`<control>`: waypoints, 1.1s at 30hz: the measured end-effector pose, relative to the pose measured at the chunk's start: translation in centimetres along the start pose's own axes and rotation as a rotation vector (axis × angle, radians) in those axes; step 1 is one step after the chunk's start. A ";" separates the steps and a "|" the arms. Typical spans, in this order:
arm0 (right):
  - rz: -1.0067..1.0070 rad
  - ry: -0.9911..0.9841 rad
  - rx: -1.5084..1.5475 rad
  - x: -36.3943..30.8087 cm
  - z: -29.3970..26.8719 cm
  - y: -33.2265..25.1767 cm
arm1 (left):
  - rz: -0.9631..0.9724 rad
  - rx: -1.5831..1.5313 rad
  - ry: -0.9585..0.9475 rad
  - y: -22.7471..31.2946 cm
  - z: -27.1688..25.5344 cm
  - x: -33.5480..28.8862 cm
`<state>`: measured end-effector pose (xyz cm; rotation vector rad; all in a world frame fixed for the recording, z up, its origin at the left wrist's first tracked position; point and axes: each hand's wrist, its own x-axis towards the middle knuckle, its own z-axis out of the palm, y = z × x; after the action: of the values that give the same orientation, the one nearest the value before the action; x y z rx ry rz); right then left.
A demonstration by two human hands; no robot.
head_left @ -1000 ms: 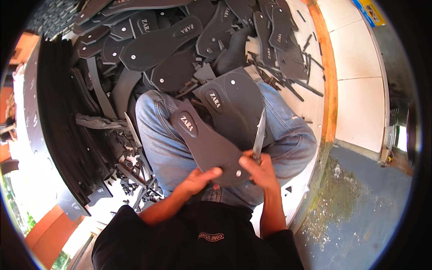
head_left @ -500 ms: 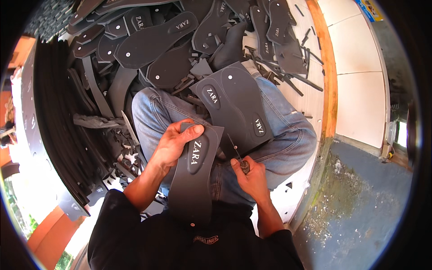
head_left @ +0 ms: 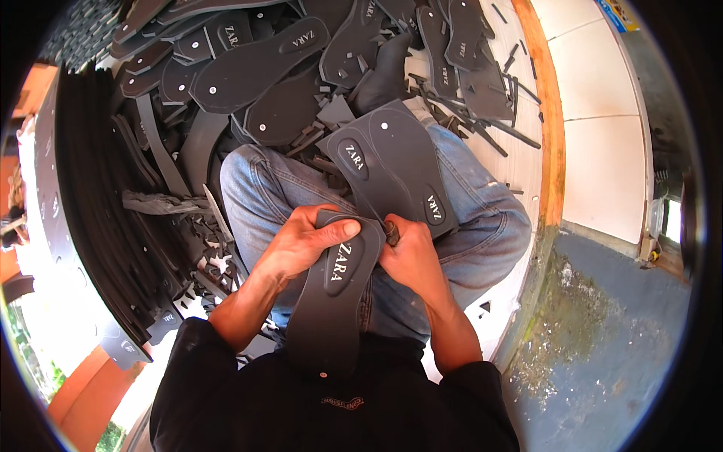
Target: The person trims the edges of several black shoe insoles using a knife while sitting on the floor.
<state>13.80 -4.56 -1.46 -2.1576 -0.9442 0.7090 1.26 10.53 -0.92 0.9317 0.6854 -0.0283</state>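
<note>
A dark grey foam sandal sole (head_left: pixel 324 324) lies upright along my lap, a raised oval with white lettering near its upper end. My left hand (head_left: pixel 297 245) grips its upper left part, thumb on top and fingers beneath. Closed round the short handle of a knife (head_left: pixel 392 235), my right hand (head_left: pixel 410 256) is at the sole's upper right edge. The knife's blade is hidden at this moment. Just beyond, across my legs, rests a foam sheet (head_left: pixel 395 166) marked with sole outlines and two raised ovals.
Many cut soles (head_left: pixel 263 68) lie heaped ahead of my knees, with foam offcuts (head_left: pixel 482 135) strewn among them and to the right. Tall stacked foam sheets (head_left: pixel 113 203) stand on the left. A wooden edge strip (head_left: pixel 553 151) runs along the right.
My right hand has moved up and left with the knife, from beside the sole to its upper edge. The sole has turned slightly, and its upper right corner looks rounder.
</note>
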 end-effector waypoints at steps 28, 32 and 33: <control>0.375 0.214 -0.082 -10.5 -0.5 4.3 | -0.090 -0.731 0.069 -6.8 7.9 -0.4; 0.381 0.138 -0.136 -10.0 -0.4 3.8 | -0.058 -0.711 0.072 -7.0 6.9 -0.5; 0.384 0.103 -0.150 -9.8 -0.5 3.5 | -0.042 -0.700 0.083 -7.0 6.6 -0.6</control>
<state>9.84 -14.16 -1.77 -2.5170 -0.5479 0.7151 2.12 1.17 -3.06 0.2466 0.7221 0.2032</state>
